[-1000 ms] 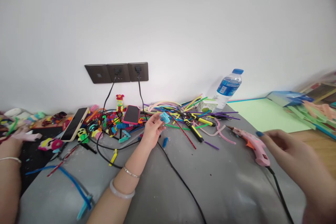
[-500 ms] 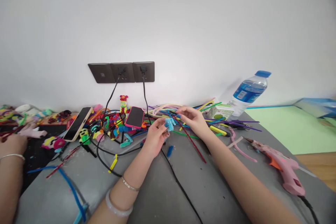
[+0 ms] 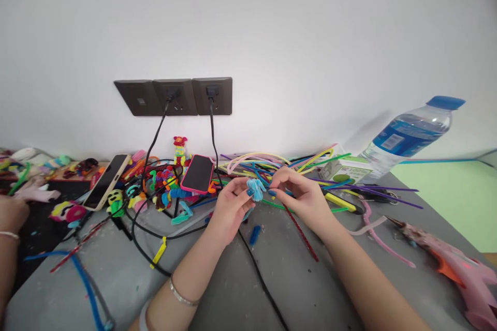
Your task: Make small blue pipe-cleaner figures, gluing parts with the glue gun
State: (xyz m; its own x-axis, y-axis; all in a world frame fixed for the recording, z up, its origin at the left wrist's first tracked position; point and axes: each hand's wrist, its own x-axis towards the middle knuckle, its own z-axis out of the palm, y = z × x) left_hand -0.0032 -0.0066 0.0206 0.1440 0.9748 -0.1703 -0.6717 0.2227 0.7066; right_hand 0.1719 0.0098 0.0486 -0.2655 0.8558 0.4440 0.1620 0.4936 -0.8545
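My left hand [image 3: 228,213] pinches a small light-blue pipe-cleaner piece [image 3: 256,189], bent into a fuzzy, looped bundle, between thumb and fingers. Close by on its right, my right hand [image 3: 305,197] has thumb and index finger brought together at the bundle's edge; whatever lies between those fingertips is too small to make out. Beneath the hands, a short dark-blue pipe-cleaner piece [image 3: 255,235] lies on the grey table [image 3: 303,300]. A dark red glittery pipe cleaner [image 3: 303,234] slants out from below my right hand.
Loose pipe cleaners [image 3: 252,160] heap along the wall. Finished figures [image 3: 115,201] and two phones [image 3: 197,173] lie left. Black cables [image 3: 264,279] cross the table. Rightward are a yellow cutter [image 3: 340,201], water bottle [image 3: 411,134] and pink glue gun [image 3: 462,269]. Another person's hand [image 3: 11,214] is far left.
My right hand has come down to the light-blue bundle, its fingertips closing in beside it. The bundle has turned a little in my left hand. The view has shifted closer.
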